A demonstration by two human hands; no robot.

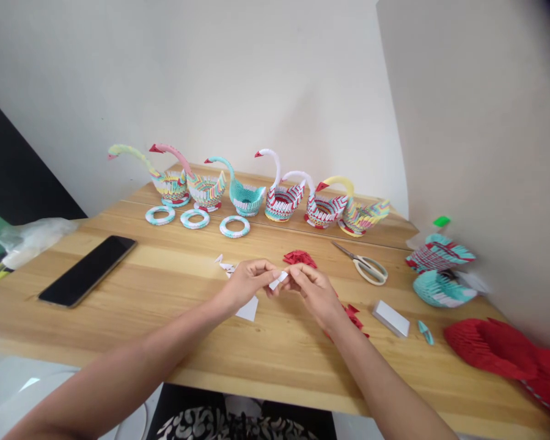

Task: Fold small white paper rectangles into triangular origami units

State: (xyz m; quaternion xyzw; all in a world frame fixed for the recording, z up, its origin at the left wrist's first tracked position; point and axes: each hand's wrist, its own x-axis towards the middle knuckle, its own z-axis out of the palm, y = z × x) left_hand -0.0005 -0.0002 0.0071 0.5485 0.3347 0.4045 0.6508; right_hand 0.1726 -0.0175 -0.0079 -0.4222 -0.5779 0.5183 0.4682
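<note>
Between my two hands, above the middle of the wooden table, is a small folded piece of white paper (278,280). My left hand (252,282) pinches its left end with thumb and fingers. At its right end, my right hand (310,287) pinches it too. White paper sheets (248,309) lie under my left hand, partly covered by it. Beyond that hand are several small white folded pieces (224,264). Red folded paper pieces (299,258) sit in a pile just past my right hand, and more red pieces (352,316) lie beside my right wrist, partly hidden.
Several folded-paper swans (247,198) line the back, with three paper rings (234,227) before them. A phone (89,272) lies left. Scissors (370,269), a white stack of paper (391,318), unfinished-looking paper bodies (442,288) and a large red paper piece (490,348) are right.
</note>
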